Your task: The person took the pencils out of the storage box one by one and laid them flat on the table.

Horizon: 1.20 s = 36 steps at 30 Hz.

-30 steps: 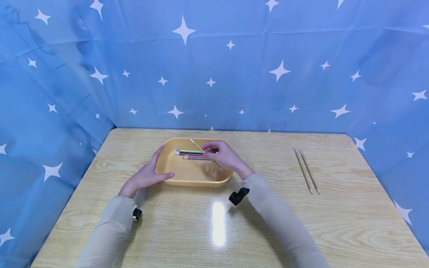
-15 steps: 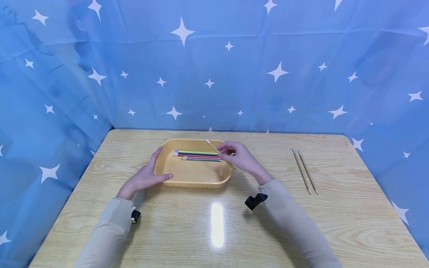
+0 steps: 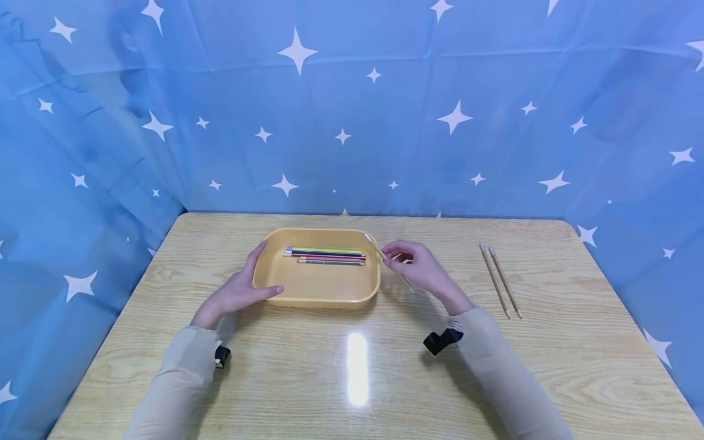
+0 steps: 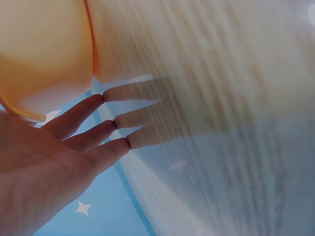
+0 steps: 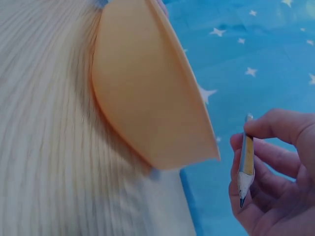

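In the head view my right hand [image 3: 418, 266] pinches a gold pencil [image 3: 375, 245] between thumb and fingers, just off the right end of a yellow-orange plastic tray [image 3: 316, 286]. The pencil slants, eraser end up and away; in the right wrist view the pencil's sharpened tip [image 5: 243, 196] points down. My left hand [image 3: 239, 290] rests against the tray's left end, its thumb lying over the near rim. From the left wrist, the fingers [image 4: 83, 115] look extended beside the tray wall. Several coloured pencils [image 3: 330, 255] lie side by side inside the tray.
Two gold pencils [image 3: 500, 282] lie nearly parallel on the right part of the wood-grain table [image 3: 275, 379]. A blue curtain [image 3: 352, 104] with white stars hangs behind the table and along its sides. Light glares off the tabletop in front of the tray.
My right hand has moved right with the gold pencil, from over the tray to past its right rim. The coloured pencils in the tray are now fully uncovered. My left hand stays put.
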Tool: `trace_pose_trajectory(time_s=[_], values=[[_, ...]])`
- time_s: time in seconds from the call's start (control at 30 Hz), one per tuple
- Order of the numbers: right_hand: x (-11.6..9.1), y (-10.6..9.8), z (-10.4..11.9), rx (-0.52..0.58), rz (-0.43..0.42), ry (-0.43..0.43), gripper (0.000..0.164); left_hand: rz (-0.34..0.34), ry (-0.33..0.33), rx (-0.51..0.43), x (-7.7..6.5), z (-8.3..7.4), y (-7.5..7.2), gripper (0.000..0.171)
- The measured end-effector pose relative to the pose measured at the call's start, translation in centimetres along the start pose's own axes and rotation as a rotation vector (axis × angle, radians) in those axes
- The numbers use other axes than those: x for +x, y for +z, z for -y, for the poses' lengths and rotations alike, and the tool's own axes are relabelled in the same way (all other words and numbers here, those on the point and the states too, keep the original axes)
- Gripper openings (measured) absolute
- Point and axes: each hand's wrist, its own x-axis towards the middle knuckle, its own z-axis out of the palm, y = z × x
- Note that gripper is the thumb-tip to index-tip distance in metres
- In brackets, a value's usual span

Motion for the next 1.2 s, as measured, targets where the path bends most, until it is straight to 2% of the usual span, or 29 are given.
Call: trace_pose_trajectory(time_s=[0.17,0.47,0.9,1.2], values=[[-0.8,-1.1,-1.0,0.013,-0.017,0.021,0.024,-0.005,0.021,0.015,-0.1,-0.1,-0.1,0.108],[-2.4,-3.2,-3.4,-0.044,-0.042,0.07,0.022,-0.01,0.031,0.017,0.0,-0.1,-0.1,0.108],[-5.1,-6.9,-4.8,-0.082,-0.07,0.115,0.025,-0.01,0.042,0.007,0.1,0.1,-0.2,0.108],[-6.7,-9.2,-6.9,-0.182,-0.11,0.114,0.027,-0.003,0.033,0.016,0.1,0.1,-0.1,0.108]])
